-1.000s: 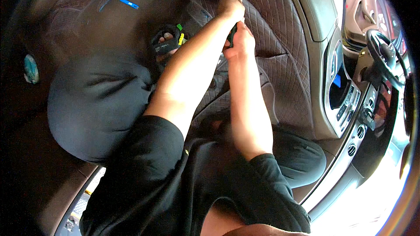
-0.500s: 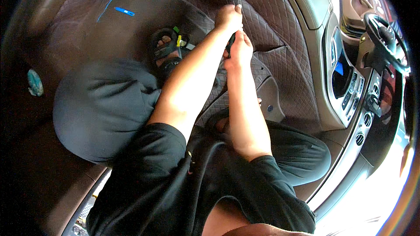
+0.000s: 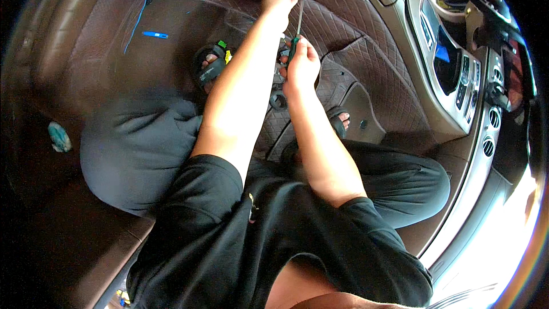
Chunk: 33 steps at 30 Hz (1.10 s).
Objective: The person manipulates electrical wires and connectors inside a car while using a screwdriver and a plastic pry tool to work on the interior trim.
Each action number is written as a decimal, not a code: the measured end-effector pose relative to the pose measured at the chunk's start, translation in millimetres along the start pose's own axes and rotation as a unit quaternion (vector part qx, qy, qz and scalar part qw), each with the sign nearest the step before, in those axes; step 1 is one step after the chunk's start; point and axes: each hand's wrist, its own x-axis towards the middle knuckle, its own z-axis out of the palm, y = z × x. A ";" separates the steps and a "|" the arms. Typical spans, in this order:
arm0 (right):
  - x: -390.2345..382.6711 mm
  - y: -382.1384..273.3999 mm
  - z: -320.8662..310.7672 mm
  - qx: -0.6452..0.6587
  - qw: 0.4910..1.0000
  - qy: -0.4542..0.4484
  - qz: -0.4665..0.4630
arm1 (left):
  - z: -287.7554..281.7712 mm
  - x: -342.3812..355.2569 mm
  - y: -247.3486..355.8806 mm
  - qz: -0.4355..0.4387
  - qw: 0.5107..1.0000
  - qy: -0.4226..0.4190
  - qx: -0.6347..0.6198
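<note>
My right hand [image 3: 303,66] is closed round the dark green handle of a screwdriver [image 3: 299,20]. Its metal shaft points away from me, toward the quilted brown lining [image 3: 337,28] along the side of the car footwell. At the shaft's far end, my left hand [image 3: 279,4] has its fingertips drawn together close to the lining. Whatever those fingers pinch is too small to make out. Below the hands, a round dark part [image 3: 278,100] and some small pieces are partly hidden by my forearms.
A blue pen-shaped tool [image 3: 155,35] lies on the brown floor, near a thin blue cord [image 3: 140,14]. Green [image 3: 221,44] and yellow pieces sit by my sandalled foot [image 3: 210,68]. A crumpled blue-white item [image 3: 59,136] is at left. The centre console [image 3: 457,74] rises at right.
My hands have moved apart, the left one farther out along the lining. The screwdriver's shaft now shows between them. The whole view has shifted slightly.
</note>
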 end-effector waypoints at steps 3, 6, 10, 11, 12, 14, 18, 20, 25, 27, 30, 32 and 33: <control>-12.0 6.4 0.7 -0.006 1.000 0.010 -0.009 | -14.5 2.7 15.8 -0.004 0.997 -0.008 -0.071; -12.7 8.0 2.6 0.017 1.000 0.002 -0.021 | -22.1 4.5 16.0 -0.001 0.993 -0.014 -0.118; -13.9 10.6 -2.7 0.059 0.998 0.028 -0.007 | -16.0 -2.5 6.8 -0.020 0.989 -0.021 -0.142; -15.9 10.7 -1.8 0.063 0.997 0.036 -0.010 | -14.0 -4.1 7.3 -0.029 0.990 -0.012 -0.137; -18.4 11.1 -1.8 0.066 0.997 0.044 -0.013 | -10.9 -5.3 7.2 -0.037 0.990 -0.003 -0.133; -20.1 15.0 -4.9 0.068 0.995 0.059 -0.032 | 0.1 -14.8 -3.5 -0.101 0.987 0.001 -0.126; -10.7 22.1 -20.7 0.063 0.992 0.076 -0.082 | 31.6 -36.3 -16.4 -0.037 0.997 0.010 -0.072; -14.7 24.1 -23.7 0.044 0.993 0.070 -0.081 | 26.3 -35.3 -12.2 -0.027 0.999 -0.006 -0.041; -5.0 27.2 -29.2 0.017 0.997 0.047 -0.064 | 17.3 -35.1 -9.5 -0.042 0.992 -0.101 0.068; -5.8 27.5 -23.1 0.011 0.997 0.039 -0.071 | 15.8 -35.0 -15.9 -0.032 0.984 -0.074 0.159; -13.3 21.2 -10.2 0.041 0.998 0.036 -0.038 | -3.3 -33.9 -20.4 -0.021 0.981 -0.039 0.187; -24.9 16.7 8.1 0.039 0.998 -0.001 -0.043 | -40.1 -12.4 -26.0 0.084 0.935 -0.009 0.346; -10.5 16.0 -10.5 0.033 0.998 0.014 -0.050 | -17.6 -31.7 -35.9 -0.006 0.957 -0.015 0.289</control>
